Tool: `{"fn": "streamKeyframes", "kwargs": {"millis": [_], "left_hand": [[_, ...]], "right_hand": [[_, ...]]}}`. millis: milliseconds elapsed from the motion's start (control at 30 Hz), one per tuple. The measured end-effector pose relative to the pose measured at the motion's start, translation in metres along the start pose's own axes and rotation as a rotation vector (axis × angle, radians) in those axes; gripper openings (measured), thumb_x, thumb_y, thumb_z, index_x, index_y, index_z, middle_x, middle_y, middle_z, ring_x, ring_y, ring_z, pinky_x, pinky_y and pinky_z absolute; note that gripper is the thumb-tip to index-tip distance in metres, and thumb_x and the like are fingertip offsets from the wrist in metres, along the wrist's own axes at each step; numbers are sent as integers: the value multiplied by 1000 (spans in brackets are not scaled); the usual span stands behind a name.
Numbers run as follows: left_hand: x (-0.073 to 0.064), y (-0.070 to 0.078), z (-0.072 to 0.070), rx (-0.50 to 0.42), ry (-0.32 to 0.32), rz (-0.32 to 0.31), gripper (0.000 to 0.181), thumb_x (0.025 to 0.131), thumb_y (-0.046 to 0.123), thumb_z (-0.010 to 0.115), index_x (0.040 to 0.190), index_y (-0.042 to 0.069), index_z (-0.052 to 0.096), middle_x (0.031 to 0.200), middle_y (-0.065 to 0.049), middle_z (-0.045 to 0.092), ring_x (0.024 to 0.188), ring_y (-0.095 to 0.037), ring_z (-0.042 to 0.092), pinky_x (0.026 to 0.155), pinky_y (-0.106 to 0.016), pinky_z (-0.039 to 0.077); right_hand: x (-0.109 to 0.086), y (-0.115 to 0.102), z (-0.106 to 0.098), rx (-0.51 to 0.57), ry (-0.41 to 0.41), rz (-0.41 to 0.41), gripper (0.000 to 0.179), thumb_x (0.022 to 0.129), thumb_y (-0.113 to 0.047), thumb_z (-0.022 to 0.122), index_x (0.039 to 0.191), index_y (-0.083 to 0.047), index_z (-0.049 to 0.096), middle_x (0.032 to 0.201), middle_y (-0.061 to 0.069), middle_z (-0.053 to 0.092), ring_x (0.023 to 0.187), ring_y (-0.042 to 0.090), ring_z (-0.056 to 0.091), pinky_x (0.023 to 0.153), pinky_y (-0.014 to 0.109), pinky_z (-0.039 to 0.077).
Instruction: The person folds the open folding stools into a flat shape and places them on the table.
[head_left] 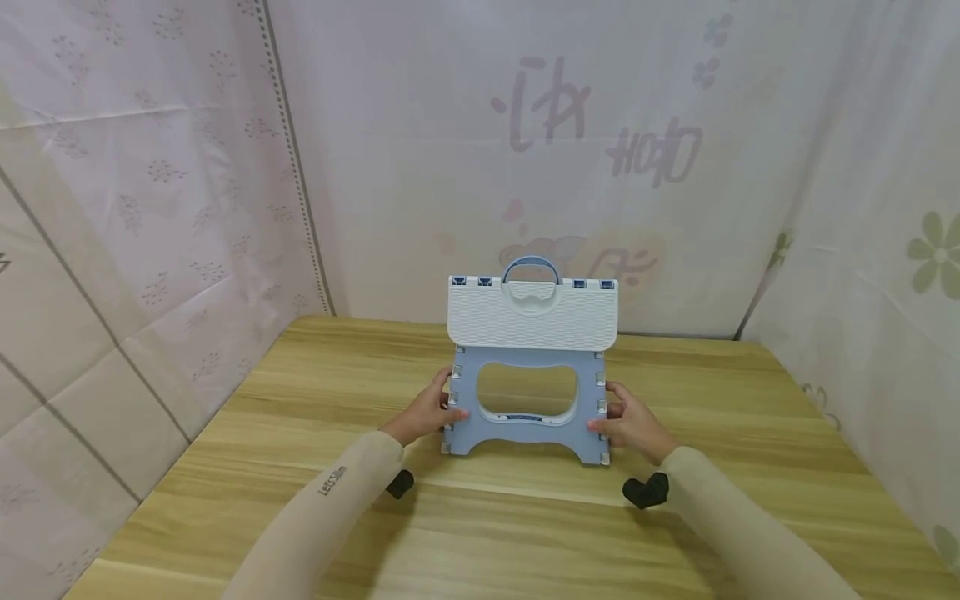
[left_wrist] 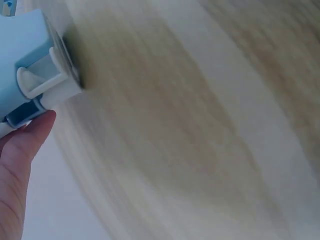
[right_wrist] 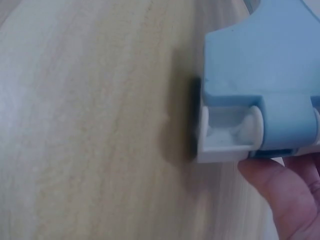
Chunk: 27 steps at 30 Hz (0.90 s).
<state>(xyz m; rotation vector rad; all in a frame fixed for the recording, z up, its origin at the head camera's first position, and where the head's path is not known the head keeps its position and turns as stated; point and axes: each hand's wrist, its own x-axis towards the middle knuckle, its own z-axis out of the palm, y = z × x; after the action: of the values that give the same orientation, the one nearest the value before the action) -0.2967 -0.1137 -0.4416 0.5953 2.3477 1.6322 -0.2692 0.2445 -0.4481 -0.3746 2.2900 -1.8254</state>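
A folding step stool (head_left: 528, 357), partly folded, stands upright near the middle of the wooden table in the head view. Its textured white top panel (head_left: 532, 327) and arched handle (head_left: 531, 260) are above, and a blue leg panel with a wide oval opening faces me. My left hand (head_left: 426, 412) grips the left side edge, thumb across the front. On the opposite edge my right hand (head_left: 636, 423) holds it the same way. Both wrist views show a blue leg corner with white hinge parts (right_wrist: 232, 131) close over the table, fingers (left_wrist: 17, 165) against the edge.
The wooden table (head_left: 322, 508) reaches back to a printed curtain (head_left: 397, 167), with more curtain on both sides. A black piece (head_left: 647, 491) shows by the right wrist, and another black piece (head_left: 401, 483) by the left.
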Motion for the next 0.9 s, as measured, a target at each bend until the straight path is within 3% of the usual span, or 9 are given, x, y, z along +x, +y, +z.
{"fn": "streamKeyframes", "kwargs": {"millis": [400, 600, 767, 900], "left_hand": [[2, 9, 4, 23, 41, -66, 78, 87, -3, 66, 150, 8, 22, 102, -25, 64, 90, -33, 65, 63, -44, 56], [3, 12, 6, 40, 59, -60, 78, 84, -6, 68, 148, 5, 25, 100, -25, 64, 88, -31, 65, 60, -43, 56], [2, 14, 8, 58, 56, -70, 78, 84, -7, 68, 148, 4, 25, 100, -24, 64, 88, -31, 65, 60, -42, 56], [2, 14, 8, 69, 62, -82, 79, 83, -7, 69, 148, 5, 26, 99, -22, 64, 87, -29, 64, 58, -41, 56]], "right_hand": [[1, -6, -1, -17, -13, 36, 74, 86, 2, 68, 141, 7, 19, 101, 18, 66, 87, 22, 65, 72, 44, 56], [2, -7, -2, -77, -5, 50, 73, 86, 1, 69, 140, 7, 21, 102, 21, 67, 88, 23, 66, 71, 42, 56], [2, -4, -4, -47, -29, 46, 72, 86, 2, 69, 139, 8, 21, 109, 29, 63, 91, 28, 66, 73, 45, 56], [1, -6, -2, -29, -53, 48, 73, 86, 3, 68, 140, 9, 19, 106, 28, 64, 90, 29, 66, 72, 47, 56]]}}
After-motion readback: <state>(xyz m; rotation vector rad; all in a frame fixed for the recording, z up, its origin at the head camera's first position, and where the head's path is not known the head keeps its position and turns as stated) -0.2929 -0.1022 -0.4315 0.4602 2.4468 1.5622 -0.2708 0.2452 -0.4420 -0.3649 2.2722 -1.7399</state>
